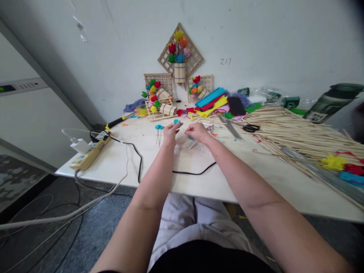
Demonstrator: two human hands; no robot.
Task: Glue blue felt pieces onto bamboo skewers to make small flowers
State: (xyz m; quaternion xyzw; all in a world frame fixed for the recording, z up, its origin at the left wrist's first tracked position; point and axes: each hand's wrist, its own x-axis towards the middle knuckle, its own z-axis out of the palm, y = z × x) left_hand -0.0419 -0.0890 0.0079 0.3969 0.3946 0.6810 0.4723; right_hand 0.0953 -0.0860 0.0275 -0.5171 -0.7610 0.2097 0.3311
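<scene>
My left hand (170, 133) pinches a small blue paper flower (176, 121) near its head, above the middle of the white table (153, 167). From the flower a thin stem (182, 129) runs toward my right hand (198, 131), whose fingertips are closed on its other end. Two more blue flower heads on thin wire stems (159, 127) lie just left of my left hand. A bit of blue (191, 138) shows beneath my right hand, mostly covered. Small scraps surround it on the tabletop.
Thin wooden sticks (284, 125) cover the right side, with black scissors (251, 128) among them. Coloured paper (212, 102), a phone (236, 105) and stick lattices with flowers (159, 85) stand behind. A power strip (91, 151), glue gun (116, 121) and cables lie left.
</scene>
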